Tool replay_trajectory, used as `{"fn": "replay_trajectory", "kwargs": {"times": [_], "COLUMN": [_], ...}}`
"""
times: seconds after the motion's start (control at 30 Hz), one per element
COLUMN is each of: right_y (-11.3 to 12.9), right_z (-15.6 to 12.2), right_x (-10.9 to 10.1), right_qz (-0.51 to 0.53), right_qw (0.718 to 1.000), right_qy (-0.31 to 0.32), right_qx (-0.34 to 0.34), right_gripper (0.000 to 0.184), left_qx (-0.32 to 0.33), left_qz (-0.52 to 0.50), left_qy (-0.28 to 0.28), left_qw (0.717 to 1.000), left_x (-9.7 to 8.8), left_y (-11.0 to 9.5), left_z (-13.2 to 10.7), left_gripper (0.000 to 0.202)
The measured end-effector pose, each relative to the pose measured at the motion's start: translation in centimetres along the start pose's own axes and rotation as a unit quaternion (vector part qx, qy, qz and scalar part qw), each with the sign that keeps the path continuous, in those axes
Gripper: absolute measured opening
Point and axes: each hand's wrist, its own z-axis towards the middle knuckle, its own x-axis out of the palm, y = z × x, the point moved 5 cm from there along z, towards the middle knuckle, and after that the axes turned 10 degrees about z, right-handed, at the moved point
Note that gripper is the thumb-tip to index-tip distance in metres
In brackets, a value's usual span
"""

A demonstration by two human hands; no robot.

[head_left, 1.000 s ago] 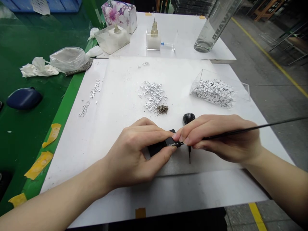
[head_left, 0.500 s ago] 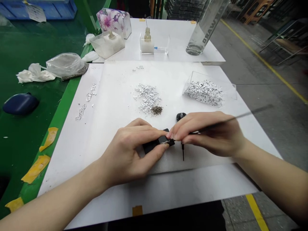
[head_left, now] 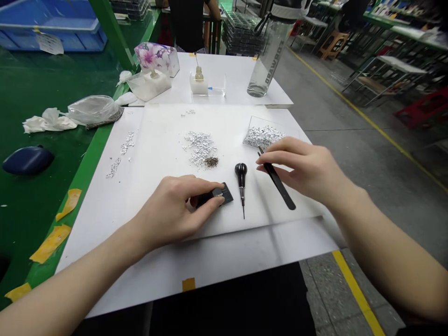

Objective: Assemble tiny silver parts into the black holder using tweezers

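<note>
The left hand (head_left: 175, 201) pinches the dark block (head_left: 228, 194), leftward of the right hand (head_left: 304, 167), whose grip holds black tweezers (head_left: 282, 187) slanting tips-away.

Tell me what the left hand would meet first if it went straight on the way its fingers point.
The left hand would probably meet the black-handled tool just to its right; the black block in its grasp would likely touch first. Heights are hard to judge here.
</note>
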Motion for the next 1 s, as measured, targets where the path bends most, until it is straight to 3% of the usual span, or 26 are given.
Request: {"fn": "replay_trajectory", "kwargs": {"times": [0.1,0.27,0.4,0.53,0.67,0.8,0.9,0.93,1.0], "right_y": [-1.1,-0.8,1.7,4.0,3.5,3.0,3.9,4.1,5.3], "right_z": [-2.5,-4.2,-3.0,-1.3,-0.3,0.1,0.2,0.1,0.0], "right_x": [1.3,2.0,2.2,4.2,5.2,5.0,3.9,3.4,2.8], "right_qz": [-0.063,-0.063,-0.039,0.000,0.043,0.095,0.193,0.275,0.423], "right_qw": [0.998,0.998,0.999,0.991,0.985,0.991,0.980,0.952,0.874], "right_qy": [0.026,0.013,-0.003,0.093,0.123,0.065,-0.049,-0.103,-0.149], "right_qx": [0.019,0.017,-0.014,-0.100,-0.111,-0.071,0.027,0.086,0.187], "right_gripper": [0.030,0.031,0.037,0.040,0.027,0.015,0.020,0.019,0.012], "left_qx": [-0.013,-0.009,-0.014,0.006,0.002,0.001,-0.007,-0.008,-0.010], "left_qz": [-0.008,-0.059,-0.106,-0.103,-0.109,-0.118,-0.125,-0.129,-0.139], "left_qy": [0.007,0.047,0.082,0.076,0.051,0.046,0.048,0.049,0.052], "left_qw": [1.000,0.997,0.991,0.992,0.993,0.992,0.991,0.990,0.989], "left_x": [-0.6,-0.4,1.8,4.1,5.0,5.0,5.1,5.1,5.3], "left_y": [-0.8,-3.7,-5.7,-6.2,-5.6,-5.3,-5.4,-5.4,-5.4], "left_z": [0.3,-1.2,-4.3,-6.1,-6.2,-6.1,-6.0,-6.0,-6.0], "left_gripper": [0.016,0.018,0.018,0.019,0.020,0.019,0.020,0.021,0.023]}}
